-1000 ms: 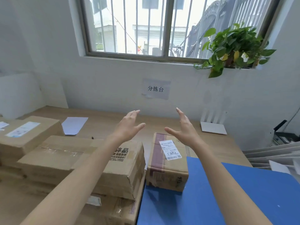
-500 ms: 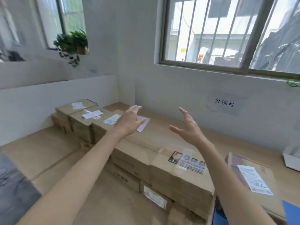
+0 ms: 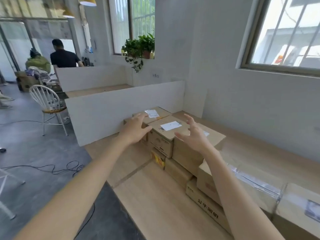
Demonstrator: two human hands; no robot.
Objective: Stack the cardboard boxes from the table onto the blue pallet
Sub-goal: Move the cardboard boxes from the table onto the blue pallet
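Boxes [image 3: 187, 154] of cardboard are piled on the surface [image 3: 155, 205], straight ahead of both hands. The left hand [image 3: 136, 130] and the right hand [image 3: 195, 135] are spread wide, fingers apart and a little bent, and they hold nothing. Between them sits the labelled box [image 3: 161, 142], on top of the pile. The left hand is at its left edge with the thumb near the front corner; the right hand hovers at its right side, above the neighbour box. Both seem equally near, and I cannot tell if either touches. The long axis of this box appears to run away from the person, so I judge a grip on its two long sides fits best.

A white label [image 3: 171, 126] lies on its top, with print too small to read. Behind it, another box [image 3: 161, 110] has a similar label. Below it and nearer the person, a low box [image 3: 206, 205] shows characters that begin 公牛; the rest is unclear. Far behind it, a wall sign [image 3: 155, 75] seems to read 分拣台. No blue pallet is in view.
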